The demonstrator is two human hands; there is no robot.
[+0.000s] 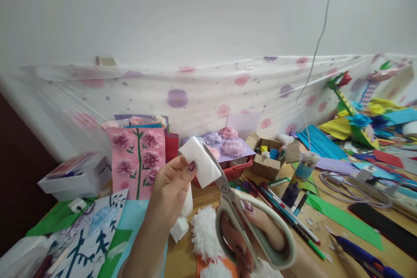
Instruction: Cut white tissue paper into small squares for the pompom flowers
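Note:
My left hand [171,189] is raised over the table and pinches a folded strip of white tissue paper [199,161] between thumb and fingers. My right hand [250,232] grips grey-handled scissors [236,208], fingers through the loops. The blades point up and left and touch the tissue's right edge. Below my hands lie white fringed tissue pompoms [204,230] and small white tissue pieces [179,228].
A pink card with tissue flowers [137,160] leans behind my left hand. A red basket [239,169], a cardboard box of small items [267,156], a glue bottle [298,180], pens [286,215], coloured paper sheets [345,219] and cables [352,182] crowd the wooden table.

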